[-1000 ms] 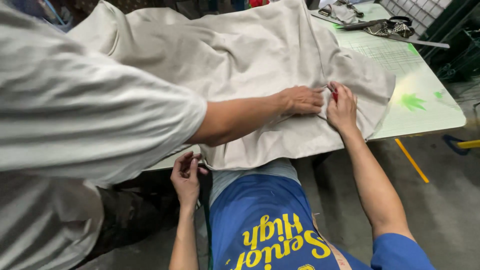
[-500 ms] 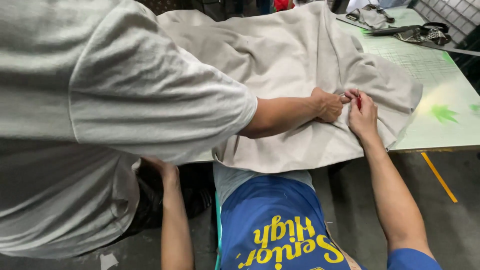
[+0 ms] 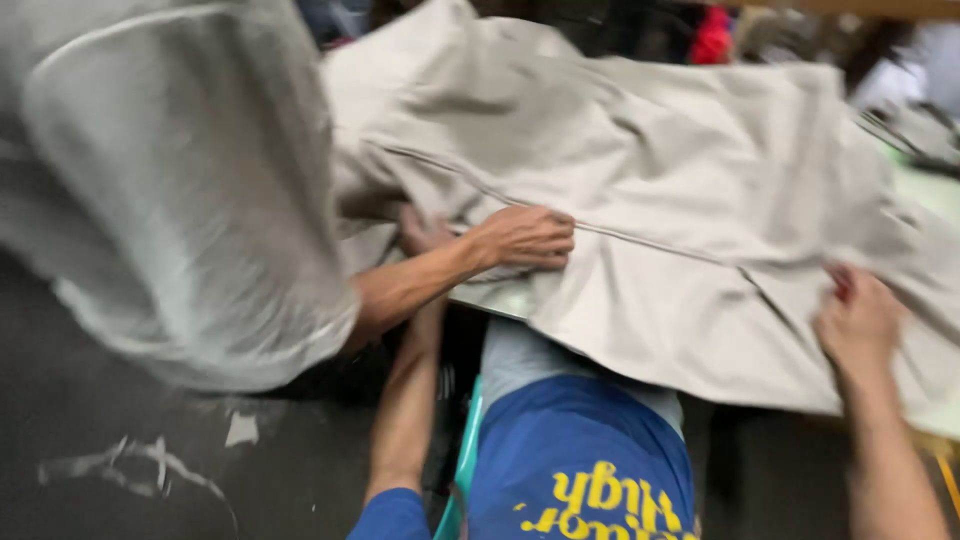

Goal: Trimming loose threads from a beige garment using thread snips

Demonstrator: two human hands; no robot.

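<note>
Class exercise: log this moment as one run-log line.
left hand: on beige fabric edge | right hand: flat on fabric | co-worker's hand: pressing fabric

Pale green table [image 3: 935, 195] lies under draped beige cloth [image 3: 680, 200].

Pretty crowded here: a co-worker's arm [image 3: 430, 275] and grey sleeve [image 3: 180, 200] cut across the left side, and beige cloth [image 3: 680, 220] smothers the table. Only open bit is between both hands.

Cloth [image 3: 660, 190]: large beige fabric sheet with a stitched seam, rumpled.
Pose: spread flat, folds running across.
Place: covers the table, near edge hanging over the table's front edge.
</note>
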